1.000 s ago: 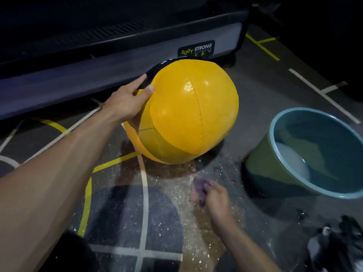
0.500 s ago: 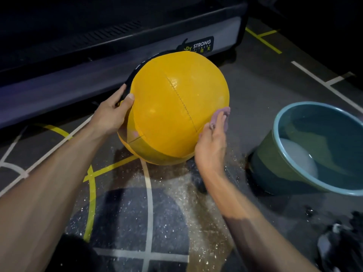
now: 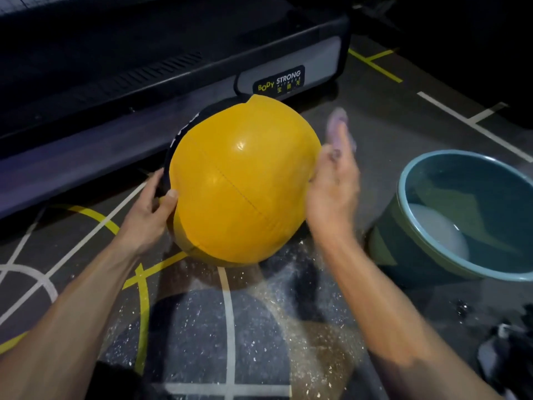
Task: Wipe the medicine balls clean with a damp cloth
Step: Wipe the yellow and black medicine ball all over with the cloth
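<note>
Medicine ball [image 3: 242,186], yellow with a black panel at its far left, is held just above the speckled floor [image 3: 202,327], in front of a dark machine base [image 3: 144,90]. It is steadied at its lower left by the left hand [image 3: 147,217], whose thumb is pressed on the yellow skin while the fingers are curled round the black edge. At the ball's right flank a purple cloth [image 3: 339,128] is pinched in the right hand [image 3: 331,192]; the hand is blurred, so contact with the ball cannot be told for certain. The step in hand is judged to be the wiping of the right side. Next, the ball would need to be turned so unwiped panels are reached, and the cloth possibly wetted again in the teal basin [image 3: 403,197] standing near on the right.
</note>
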Action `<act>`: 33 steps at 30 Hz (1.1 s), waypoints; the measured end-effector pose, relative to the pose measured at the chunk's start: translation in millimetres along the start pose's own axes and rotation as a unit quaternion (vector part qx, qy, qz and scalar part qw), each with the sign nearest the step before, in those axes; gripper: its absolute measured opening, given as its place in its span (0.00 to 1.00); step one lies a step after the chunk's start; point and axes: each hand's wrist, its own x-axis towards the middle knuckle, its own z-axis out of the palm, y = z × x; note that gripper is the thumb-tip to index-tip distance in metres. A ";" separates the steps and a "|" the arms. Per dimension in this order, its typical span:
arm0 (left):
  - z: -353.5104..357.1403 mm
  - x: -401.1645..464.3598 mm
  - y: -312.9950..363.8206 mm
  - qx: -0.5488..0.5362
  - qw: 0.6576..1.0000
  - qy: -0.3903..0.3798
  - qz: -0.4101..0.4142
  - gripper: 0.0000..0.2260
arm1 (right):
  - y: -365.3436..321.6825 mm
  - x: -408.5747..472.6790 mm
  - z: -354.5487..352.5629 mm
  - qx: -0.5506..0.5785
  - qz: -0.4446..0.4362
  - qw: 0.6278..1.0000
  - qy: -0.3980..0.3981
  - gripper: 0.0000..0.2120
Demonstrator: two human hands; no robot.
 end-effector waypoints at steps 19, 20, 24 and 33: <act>-3.0 -24.0 -7.1 0.000 1.000 -0.002 0.005 0.28 | 47.5 -32.3 4.7 -0.164 -0.160 0.968 -0.099 0.27; -4.0 -25.6 -7.6 -0.002 1.000 -0.009 0.007 0.27 | 57.4 -35.0 5.0 -0.179 -0.168 0.964 -0.097 0.28; -20.2 -33.8 -5.0 0.052 0.998 -0.013 -0.038 0.27 | 59.8 -47.5 3.5 -0.178 -0.182 0.961 -0.108 0.28; -7.7 -24.9 119.7 0.260 0.927 0.027 0.268 0.25 | 57.8 -62.7 7.4 -0.239 -0.271 0.921 -0.143 0.31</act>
